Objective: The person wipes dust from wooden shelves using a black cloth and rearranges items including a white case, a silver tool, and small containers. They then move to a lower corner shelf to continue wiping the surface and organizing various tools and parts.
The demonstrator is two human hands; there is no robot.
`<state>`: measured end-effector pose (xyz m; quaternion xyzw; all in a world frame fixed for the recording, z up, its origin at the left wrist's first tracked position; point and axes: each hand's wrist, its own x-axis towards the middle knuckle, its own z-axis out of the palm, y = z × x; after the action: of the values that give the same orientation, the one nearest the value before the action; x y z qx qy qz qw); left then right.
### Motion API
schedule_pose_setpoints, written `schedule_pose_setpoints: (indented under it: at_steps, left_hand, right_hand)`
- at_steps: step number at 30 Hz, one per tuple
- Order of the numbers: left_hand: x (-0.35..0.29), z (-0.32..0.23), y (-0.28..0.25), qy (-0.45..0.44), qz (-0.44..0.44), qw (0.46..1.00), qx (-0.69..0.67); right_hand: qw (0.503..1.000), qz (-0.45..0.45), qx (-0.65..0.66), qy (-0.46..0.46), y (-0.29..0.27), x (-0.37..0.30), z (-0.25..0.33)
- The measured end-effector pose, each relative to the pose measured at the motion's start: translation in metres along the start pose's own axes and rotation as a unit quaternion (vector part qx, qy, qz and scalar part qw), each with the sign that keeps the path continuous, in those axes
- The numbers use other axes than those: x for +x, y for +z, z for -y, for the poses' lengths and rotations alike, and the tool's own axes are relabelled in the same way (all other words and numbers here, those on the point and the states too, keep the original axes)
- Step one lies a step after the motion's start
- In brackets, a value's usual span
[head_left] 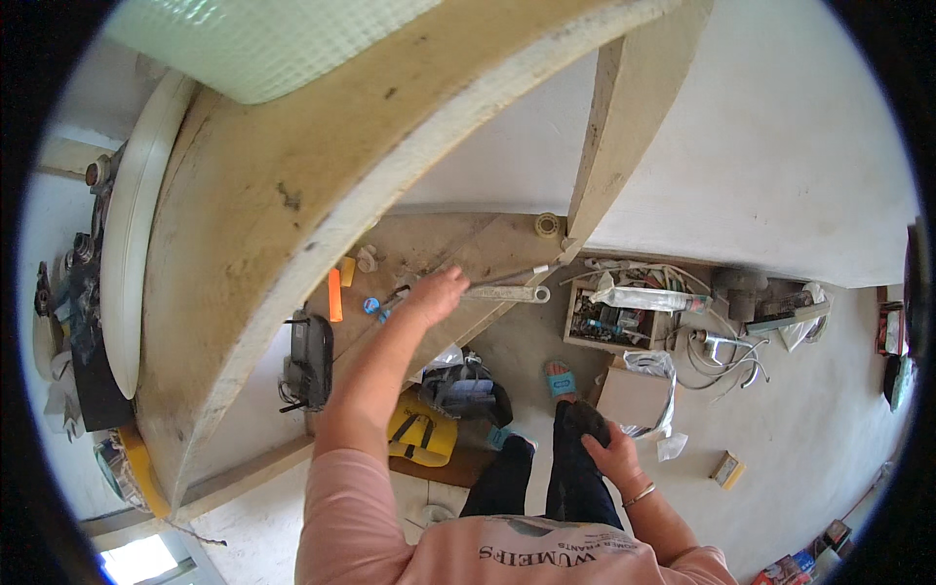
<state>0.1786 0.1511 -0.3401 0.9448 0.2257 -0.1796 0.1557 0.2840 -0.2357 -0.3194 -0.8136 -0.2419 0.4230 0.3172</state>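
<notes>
Evidently, the left hand (441, 294) was reaching down over the brown shelf (468, 239), at the left end of a long grey wrench (509, 292). Its fingers were curled and partly hidden, so I could not tell how far they had closed or whether they had hold of it. The wrench's ring end lay by the shelf's front edge, toward the right corner. Near the back edge at that corner sat a yellowish roll (539, 224); toward the left edge lay an orange strip (334, 295) and a blue piece (371, 305). The right hand (614, 453) was at dark fabric (587, 421) over the right knee, fingers bent; whether they gripped it I could not tell. Beyond the shelf's right corner, a wooden box (595, 341) of odds and ends stood near a carton (624, 398).
</notes>
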Motion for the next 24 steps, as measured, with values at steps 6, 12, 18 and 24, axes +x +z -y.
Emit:
schedule_pose_setpoints:
  at_steps: [6,12,18,24]
  left_hand:
    - [0.012,-0.02,0.021,-0.07,-0.005,0.998,0.007]
    - [0.019,-0.02,0.022,-0.063,0.023,0.998,0.01]
    - [-0.006,-0.042,0.01,-0.235,-0.017,0.941,-0.242]
    - [-0.029,-0.021,0.036,-0.081,0.086,0.993,-0.03]
  right_hand:
    - [1.0,0.013,0.006,0.02,-0.009,0.01,0.013]
    - [0.998,-0.02,0.046,-0.026,-0.023,0.023,0.028]
    - [0.999,-0.023,0.036,-0.013,-0.05,0.038,0.054]
    - [0.992,0.004,0.095,-0.083,-0.059,0.061,0.079]
